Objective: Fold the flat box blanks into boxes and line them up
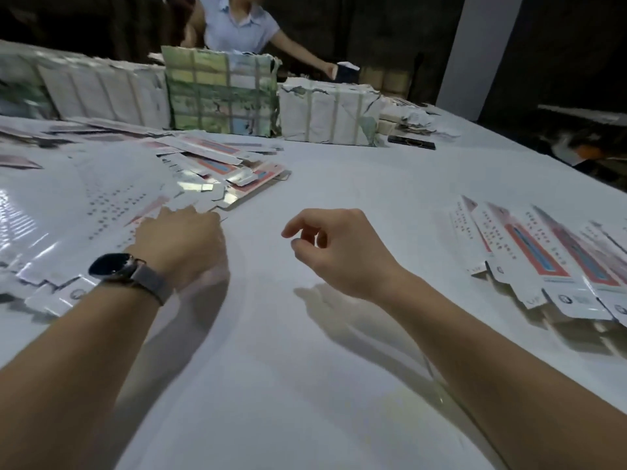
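Note:
A wide spread of white flat box blanks covers the left of the white table. My left hand, with a dark watch on its wrist, sits at the near right edge of this spread. Its fingers curl down onto the edge of a blank, and their tips are hidden behind the hand. My right hand hovers over bare table in the middle, fingers loosely curled and holding nothing. Several folded boxes with red and blue print lie side by side in a row at the right.
More blanks lie fanned out beyond my left hand. Paper-wrapped bundles stand along the far side, with a dark phone beside them. Behind them a person in a light shirt reaches to the right.

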### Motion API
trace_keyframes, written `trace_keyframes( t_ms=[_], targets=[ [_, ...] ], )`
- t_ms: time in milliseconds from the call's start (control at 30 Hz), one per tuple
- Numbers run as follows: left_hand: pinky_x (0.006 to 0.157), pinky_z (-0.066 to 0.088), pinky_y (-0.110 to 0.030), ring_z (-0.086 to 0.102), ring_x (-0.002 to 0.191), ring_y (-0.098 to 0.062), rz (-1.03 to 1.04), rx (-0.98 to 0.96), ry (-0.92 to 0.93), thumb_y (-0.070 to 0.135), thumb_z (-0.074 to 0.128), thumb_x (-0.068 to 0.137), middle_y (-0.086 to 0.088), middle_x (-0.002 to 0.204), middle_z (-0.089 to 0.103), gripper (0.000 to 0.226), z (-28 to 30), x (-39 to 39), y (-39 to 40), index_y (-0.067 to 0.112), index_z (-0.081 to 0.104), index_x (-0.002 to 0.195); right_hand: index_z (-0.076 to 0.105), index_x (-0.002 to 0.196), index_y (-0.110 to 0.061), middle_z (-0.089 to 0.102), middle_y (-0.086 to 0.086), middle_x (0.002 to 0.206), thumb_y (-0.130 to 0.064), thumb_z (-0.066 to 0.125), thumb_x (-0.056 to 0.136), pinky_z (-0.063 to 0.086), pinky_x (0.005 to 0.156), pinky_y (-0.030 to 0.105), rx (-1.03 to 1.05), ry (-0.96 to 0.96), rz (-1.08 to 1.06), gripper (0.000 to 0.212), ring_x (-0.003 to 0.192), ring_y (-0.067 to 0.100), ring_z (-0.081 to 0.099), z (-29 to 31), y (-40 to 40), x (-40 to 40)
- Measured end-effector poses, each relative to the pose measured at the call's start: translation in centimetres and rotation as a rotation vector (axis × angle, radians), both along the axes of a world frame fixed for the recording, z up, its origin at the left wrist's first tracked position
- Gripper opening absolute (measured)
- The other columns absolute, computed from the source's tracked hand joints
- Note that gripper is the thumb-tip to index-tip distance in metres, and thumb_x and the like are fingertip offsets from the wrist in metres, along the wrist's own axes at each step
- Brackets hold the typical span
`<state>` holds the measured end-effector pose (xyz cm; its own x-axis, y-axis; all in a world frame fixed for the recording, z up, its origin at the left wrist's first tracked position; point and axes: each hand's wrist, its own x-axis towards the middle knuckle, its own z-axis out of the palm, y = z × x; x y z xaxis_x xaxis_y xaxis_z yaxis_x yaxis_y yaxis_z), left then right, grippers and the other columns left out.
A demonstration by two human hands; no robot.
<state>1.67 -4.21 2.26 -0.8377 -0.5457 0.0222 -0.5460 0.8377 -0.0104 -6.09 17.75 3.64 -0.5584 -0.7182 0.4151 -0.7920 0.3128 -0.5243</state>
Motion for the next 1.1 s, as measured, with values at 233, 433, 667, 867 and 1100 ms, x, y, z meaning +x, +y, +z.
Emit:
trace_keyframes(
  t_ms=[233,433,667,867,1100],
  targets=[
    [0.078,0.025,-0.047,0.045,0.116,-0.036,0.059,-0.040,0.105,0.037,0.056,0.089,-0.002,0.106,0.051,0.017,0.5,0.7,-0.3,0.029,0.057,0.104,0.074,0.092,-0.027,0.057,-0.019,0.063,-0.013,0.063,0.087,0.040,0.066,0.021,-0.022,-0.031,-0.007,0.018,0.060,0.001,0.052,-1.0,-0.1,-0.3],
    [0.097,0.045,-0.047,0.046,0.120,-0.044,0.052,0.191,0.119,0.031,0.064,0.089,-0.012,0.130,0.041,0.045,1.2,0.6,-1.0,0.033,0.055,0.133,0.073,0.091,-0.028,0.059,-0.018,0.065,-0.014,0.062,0.088,0.041,0.064,0.021,-0.015,-0.043,-0.017,0.019,0.058,0.003,0.052,-1.3,-0.3,-0.4],
    [0.093,0.039,-0.056,0.033,0.129,-0.042,0.185,0.112,0.117,0.045,0.078,0.078,-0.013,0.132,0.035,0.066,1.7,1.3,-1.3,0.034,0.046,0.135,0.074,0.090,-0.028,0.058,-0.018,0.064,-0.014,0.062,0.088,0.043,0.064,0.023,-0.021,-0.045,-0.023,0.018,0.057,0.004,0.051,-1.3,-0.3,-0.4],
    [0.088,0.051,-0.053,0.054,0.103,-0.053,0.151,0.183,0.261,0.032,0.092,0.070,-0.022,0.130,0.031,0.096,2.7,1.6,-0.4,0.020,0.035,0.147,0.073,0.089,-0.028,0.058,-0.018,0.064,-0.013,0.062,0.088,0.043,0.065,0.024,-0.048,-0.059,-0.037,0.019,0.056,0.005,0.050,-1.4,-0.4,-0.5],
    [0.063,0.057,-0.036,0.070,0.073,-0.021,-0.101,0.467,0.639,0.020,0.078,0.082,-0.003,0.088,0.074,0.033,5.9,2.7,2.9,0.024,0.070,0.113,0.070,0.103,-0.026,0.060,-0.014,0.066,-0.016,0.065,0.089,0.043,0.064,0.019,-0.199,-0.084,-0.064,0.019,0.057,0.007,0.052,-0.9,-0.4,-0.7]
  ],
)
